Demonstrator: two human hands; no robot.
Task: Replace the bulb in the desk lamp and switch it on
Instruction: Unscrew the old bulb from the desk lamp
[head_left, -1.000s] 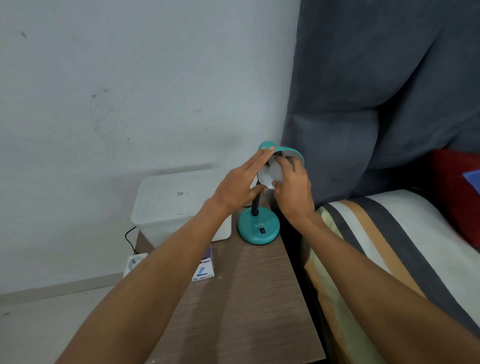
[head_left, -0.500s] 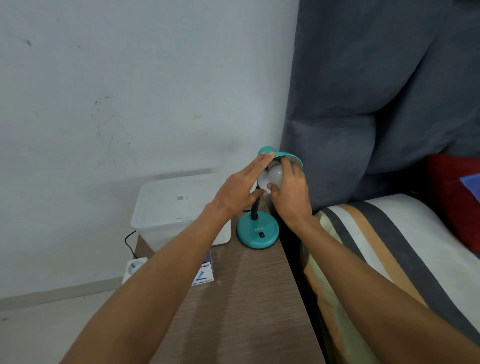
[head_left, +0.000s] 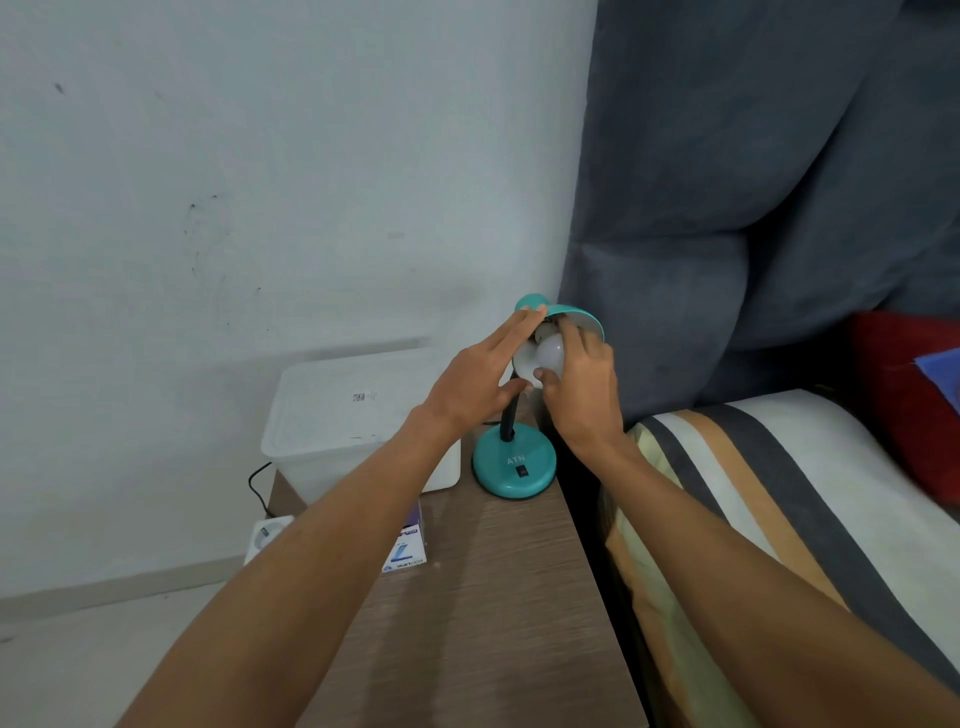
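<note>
A teal desk lamp stands at the far right corner of the wooden bedside table, its round base (head_left: 511, 467) carrying a small black switch. The teal shade (head_left: 571, 314) tilts toward me. A white bulb (head_left: 549, 352) sits inside the shade. My right hand (head_left: 584, 395) has thumb and fingers closed around the bulb. My left hand (head_left: 475, 382) rests against the shade's left rim, fingers stretched along it and thumb under it. A small bulb box (head_left: 408, 553) lies on the table, partly hidden by my left forearm.
A white lidded plastic container (head_left: 337, 421) stands at the back left of the table (head_left: 493, 623). A white power socket with a black cable (head_left: 267, 535) lies on the floor by the wall. A bed with striped sheet (head_left: 753, 493) and grey headboard borders the right.
My right fingers have shifted around the bulb, and more of the bulb shows now. My left hand stays on the shade. The view has tilted up slightly.
</note>
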